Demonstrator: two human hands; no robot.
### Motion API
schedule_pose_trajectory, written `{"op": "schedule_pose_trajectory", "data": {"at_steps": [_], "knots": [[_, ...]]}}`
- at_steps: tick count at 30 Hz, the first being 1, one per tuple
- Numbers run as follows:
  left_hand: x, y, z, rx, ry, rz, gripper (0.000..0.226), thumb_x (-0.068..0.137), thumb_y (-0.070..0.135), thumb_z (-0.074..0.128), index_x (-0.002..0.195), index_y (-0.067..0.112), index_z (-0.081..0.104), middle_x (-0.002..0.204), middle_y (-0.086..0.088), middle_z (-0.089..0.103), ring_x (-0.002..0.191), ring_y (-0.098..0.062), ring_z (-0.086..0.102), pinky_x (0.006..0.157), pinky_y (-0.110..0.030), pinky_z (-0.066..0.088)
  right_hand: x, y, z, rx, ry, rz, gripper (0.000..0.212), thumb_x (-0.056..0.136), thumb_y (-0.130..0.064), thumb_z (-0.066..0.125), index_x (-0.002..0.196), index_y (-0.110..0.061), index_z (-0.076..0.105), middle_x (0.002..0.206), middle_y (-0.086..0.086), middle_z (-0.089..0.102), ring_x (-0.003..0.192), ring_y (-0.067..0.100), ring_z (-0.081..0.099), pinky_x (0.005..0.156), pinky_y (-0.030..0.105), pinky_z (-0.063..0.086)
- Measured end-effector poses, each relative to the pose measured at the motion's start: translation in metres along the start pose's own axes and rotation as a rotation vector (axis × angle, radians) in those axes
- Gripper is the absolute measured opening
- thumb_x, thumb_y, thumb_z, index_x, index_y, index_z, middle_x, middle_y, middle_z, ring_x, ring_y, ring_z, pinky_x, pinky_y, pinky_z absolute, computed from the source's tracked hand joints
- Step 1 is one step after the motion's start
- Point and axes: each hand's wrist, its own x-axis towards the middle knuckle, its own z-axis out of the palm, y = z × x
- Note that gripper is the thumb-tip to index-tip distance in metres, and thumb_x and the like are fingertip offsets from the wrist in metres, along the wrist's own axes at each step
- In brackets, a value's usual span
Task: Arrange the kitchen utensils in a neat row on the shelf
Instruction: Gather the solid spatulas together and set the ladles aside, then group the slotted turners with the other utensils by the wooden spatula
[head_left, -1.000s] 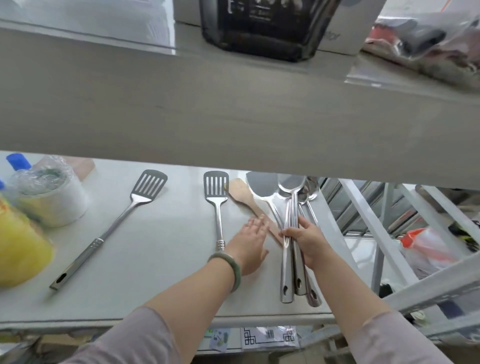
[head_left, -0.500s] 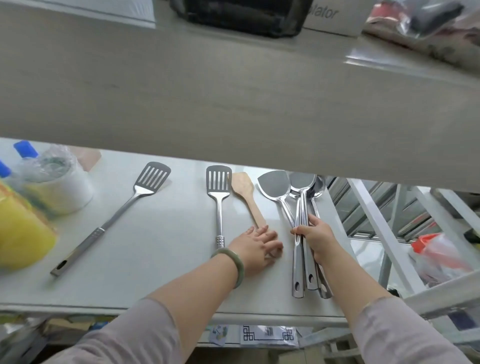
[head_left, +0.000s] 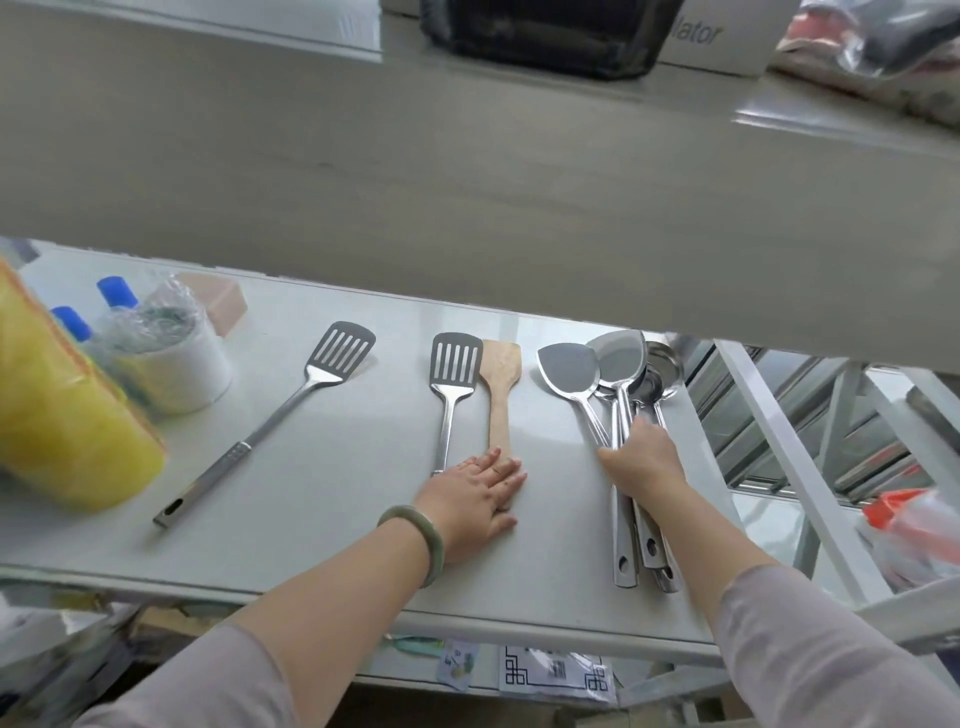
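Observation:
On the white shelf (head_left: 322, 493) lie a long slotted steel spatula (head_left: 270, 423), slanted at the left, a second slotted spatula (head_left: 453, 384) and a wooden spatula (head_left: 500, 387) side by side. My left hand (head_left: 475, 493) lies flat on the lower ends of these two handles, fingers spread. At the right a bundle of steel turners and ladles (head_left: 615, 374) lies with heads fanned apart. My right hand (head_left: 641, 457) is closed around the bundle's handles; the handle ends stick out toward the front edge.
A yellow package (head_left: 57, 415), a plastic-wrapped white tub (head_left: 171, 358), two blue-capped bottles (head_left: 117, 291) and a pink block (head_left: 218, 301) crowd the shelf's left end. The upper shelf board (head_left: 467, 208) overhangs. White rack struts (head_left: 789, 467) stand to the right.
The wooden spatula has swung from slanted to straight beside the slotted spatula under my left hand. My right hand shifted the steel bundle slightly right, opening a gap.

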Motion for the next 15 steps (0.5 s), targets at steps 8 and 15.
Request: {"op": "schedule_pose_trajectory", "data": {"at_steps": [8,15], "knots": [[-0.022,-0.018,-0.004,-0.082,0.173,0.026,0.055,0.099,0.034,0.025,0.149,0.018,0.008,0.158,0.004,0.006,0.147,-0.013,0.001,0.119,-0.033,-0.005,-0.026,-0.052,0.019,-0.065,0.292,-0.461,0.05,0.075,-0.012,0.062,0.124,-0.004,0.056,0.123,0.022,0.055,0.117,0.04,0.047,0.104,0.04,0.035],[-0.098,-0.112,0.008,-0.285,0.779,-0.525,0.047,0.073,-0.003,0.057,0.118,0.01,0.058,0.118,-0.014,0.064,0.11,-0.033,0.059,0.098,-0.044,0.045,-0.082,-0.14,0.095,0.074,-0.084,-0.374,0.053,0.083,-0.044,0.058,0.125,-0.013,0.049,0.119,0.013,0.053,0.114,0.029,0.05,0.101,0.037,0.04]]}}
